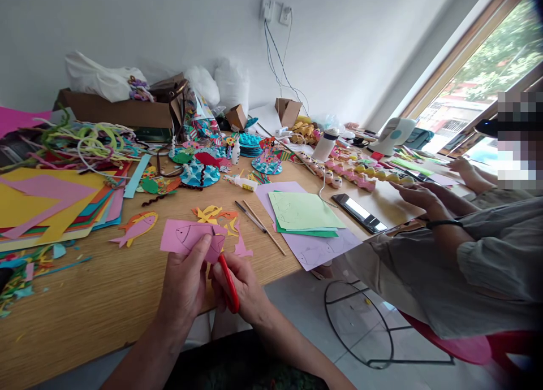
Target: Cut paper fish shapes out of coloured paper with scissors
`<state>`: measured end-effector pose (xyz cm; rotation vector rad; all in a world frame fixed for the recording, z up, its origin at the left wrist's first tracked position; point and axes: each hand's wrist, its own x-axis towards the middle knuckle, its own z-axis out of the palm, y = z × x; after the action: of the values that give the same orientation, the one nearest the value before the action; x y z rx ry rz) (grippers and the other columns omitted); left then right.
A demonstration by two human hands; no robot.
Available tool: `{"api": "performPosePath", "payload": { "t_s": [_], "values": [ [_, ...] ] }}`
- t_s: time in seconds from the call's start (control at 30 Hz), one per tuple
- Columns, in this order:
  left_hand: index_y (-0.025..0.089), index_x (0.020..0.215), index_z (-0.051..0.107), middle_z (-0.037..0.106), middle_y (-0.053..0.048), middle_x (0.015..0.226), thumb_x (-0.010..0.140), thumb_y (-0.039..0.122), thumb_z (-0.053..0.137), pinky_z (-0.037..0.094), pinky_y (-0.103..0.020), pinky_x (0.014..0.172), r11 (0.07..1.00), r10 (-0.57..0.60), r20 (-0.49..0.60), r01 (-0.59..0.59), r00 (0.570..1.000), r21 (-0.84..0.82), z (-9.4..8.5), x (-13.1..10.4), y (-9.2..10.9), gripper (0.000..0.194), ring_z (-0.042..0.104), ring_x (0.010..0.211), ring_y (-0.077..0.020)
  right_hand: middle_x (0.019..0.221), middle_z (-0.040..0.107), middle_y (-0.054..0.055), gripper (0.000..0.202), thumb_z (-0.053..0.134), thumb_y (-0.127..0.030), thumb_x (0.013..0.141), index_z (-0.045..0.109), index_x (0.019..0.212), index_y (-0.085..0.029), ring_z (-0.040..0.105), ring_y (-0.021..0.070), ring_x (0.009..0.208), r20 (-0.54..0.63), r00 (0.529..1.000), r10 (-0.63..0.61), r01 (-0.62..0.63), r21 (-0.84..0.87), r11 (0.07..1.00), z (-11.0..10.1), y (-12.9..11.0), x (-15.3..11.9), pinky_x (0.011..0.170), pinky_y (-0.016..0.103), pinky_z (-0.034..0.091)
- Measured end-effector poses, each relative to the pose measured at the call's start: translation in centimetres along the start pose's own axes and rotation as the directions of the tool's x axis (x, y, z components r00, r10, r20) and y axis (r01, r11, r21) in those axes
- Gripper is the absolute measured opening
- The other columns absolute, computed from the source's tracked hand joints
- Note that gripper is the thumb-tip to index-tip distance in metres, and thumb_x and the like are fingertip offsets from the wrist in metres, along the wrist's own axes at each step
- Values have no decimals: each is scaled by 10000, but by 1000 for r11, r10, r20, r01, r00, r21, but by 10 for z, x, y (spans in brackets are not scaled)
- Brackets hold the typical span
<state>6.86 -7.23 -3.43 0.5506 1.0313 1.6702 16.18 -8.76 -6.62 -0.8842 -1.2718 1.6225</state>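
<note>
1. Head view, L hand: left hand [184, 280] pinches a rectangular pink paper piece w/ a fish drawn in dark line [172, 236]; thumb flat on top near the fish's tail, other fingers mostly hidden below.
2. R hand: right hand [244, 291] closed round red-handled scissors [230, 285], at the paper's lower R corner. Blades mostly hidden; can't tell how far apart they are.
3. Paper piece is held up over the front part of the brown wood-grain table [127, 291]; hands approx. above its front edge, R forearm out past it.
4. Room: wood surface runs L of the hands to a pile of small multicoloured scraps [19, 288]. Pink-and-orange paper fish [139, 229] lies near, just L of the piece.
5. Behind/beside the piece: yellow & orange paper offcuts [207, 213]. To R, a slim dark pen [250, 216] + thin wooden stick [271, 237], then a lilac paper sheet [305, 257] overhanging the table edge.
6. Far R: co-worker's grey sleeve [500, 260], well apart from both hands.
</note>
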Motion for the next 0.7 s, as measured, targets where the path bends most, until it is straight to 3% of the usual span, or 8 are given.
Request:
{"api": "performPosePath", "payload": {
  "t_s": [0.33,0.7],
  "values": [
    [191,662,657,647,54,578,517,272,799,470,-235,540,998,6,-2,-6,1000,68,-3,1,0,219,578,550,-130,478,450,-77,488,624,-627,786,465,660,-182,419,41,318,-14,1000,-12,13,8,1000,-1,2,0,290,144,287],
    [202,649,665,675,56,613,492,267,823,487,-257,642,994,22,52,-27,998,102,-8,8,1,233,584,622,-142,444,458,-79,457,631,-600,792,506,700,-170,426,49,313,-1,1000,3,-3,31,1000,-4,4,0,305,139,307]
  ]
}}
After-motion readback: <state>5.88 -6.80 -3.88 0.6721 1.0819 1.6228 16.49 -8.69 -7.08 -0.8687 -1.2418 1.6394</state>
